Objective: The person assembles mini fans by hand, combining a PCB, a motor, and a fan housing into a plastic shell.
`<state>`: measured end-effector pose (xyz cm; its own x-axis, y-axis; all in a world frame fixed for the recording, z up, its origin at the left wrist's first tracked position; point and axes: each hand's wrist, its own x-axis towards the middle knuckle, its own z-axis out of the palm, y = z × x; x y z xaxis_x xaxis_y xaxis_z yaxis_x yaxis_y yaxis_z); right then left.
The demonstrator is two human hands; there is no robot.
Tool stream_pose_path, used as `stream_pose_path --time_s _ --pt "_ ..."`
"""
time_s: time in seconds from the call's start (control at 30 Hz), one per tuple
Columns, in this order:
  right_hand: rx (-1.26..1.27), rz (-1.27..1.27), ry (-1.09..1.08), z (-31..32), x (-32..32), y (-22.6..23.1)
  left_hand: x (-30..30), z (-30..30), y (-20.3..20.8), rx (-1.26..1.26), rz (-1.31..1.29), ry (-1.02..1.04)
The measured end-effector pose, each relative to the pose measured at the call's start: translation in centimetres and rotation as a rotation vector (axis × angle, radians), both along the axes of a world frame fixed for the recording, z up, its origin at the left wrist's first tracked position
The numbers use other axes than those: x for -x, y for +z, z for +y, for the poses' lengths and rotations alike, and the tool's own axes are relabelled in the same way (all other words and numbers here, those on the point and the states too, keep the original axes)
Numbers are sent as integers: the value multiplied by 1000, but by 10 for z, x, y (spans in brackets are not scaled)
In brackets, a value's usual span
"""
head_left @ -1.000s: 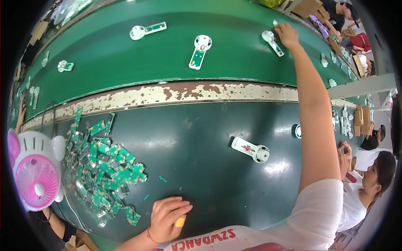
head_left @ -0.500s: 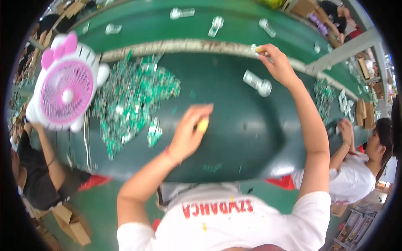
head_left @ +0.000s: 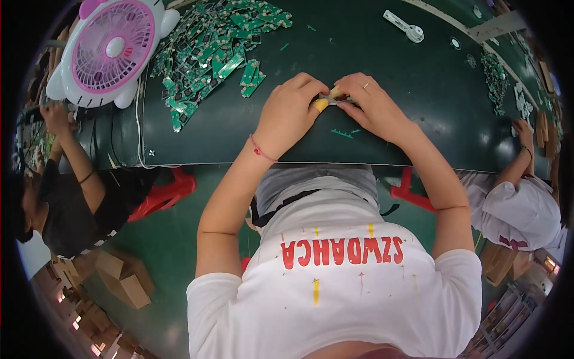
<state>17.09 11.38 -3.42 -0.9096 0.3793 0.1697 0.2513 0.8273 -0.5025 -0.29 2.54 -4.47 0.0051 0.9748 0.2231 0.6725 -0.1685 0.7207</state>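
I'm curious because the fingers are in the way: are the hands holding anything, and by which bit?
The left hand and right hand hold a small whitish piece, seemingly by opposite ends; most of it is hidden.

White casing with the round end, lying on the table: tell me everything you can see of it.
The white casing looks like hard plastic: a long, straight, narrow handle joined to a round head. It lies on the dark green tabletop, toward the picture's upper right, handle to the upper left and head to the lower right. Only the tabletop appears to touch it; the left hand and right hand are away from it. Finer details are too small to tell.
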Motion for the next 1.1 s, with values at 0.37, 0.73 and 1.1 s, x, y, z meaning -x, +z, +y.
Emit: stream_pose_path --time_s 0.37,0.73,1.1 --pt "-8 174 -130 -13 -4 -20 13 -11 -1 -179 -41 171" --pt "-198 91 -225 -14 -2 -20 74 0 0 36 169 520" --pt "584 305 -283 -15 -7 -9 33 -34 -1 7 53 277"
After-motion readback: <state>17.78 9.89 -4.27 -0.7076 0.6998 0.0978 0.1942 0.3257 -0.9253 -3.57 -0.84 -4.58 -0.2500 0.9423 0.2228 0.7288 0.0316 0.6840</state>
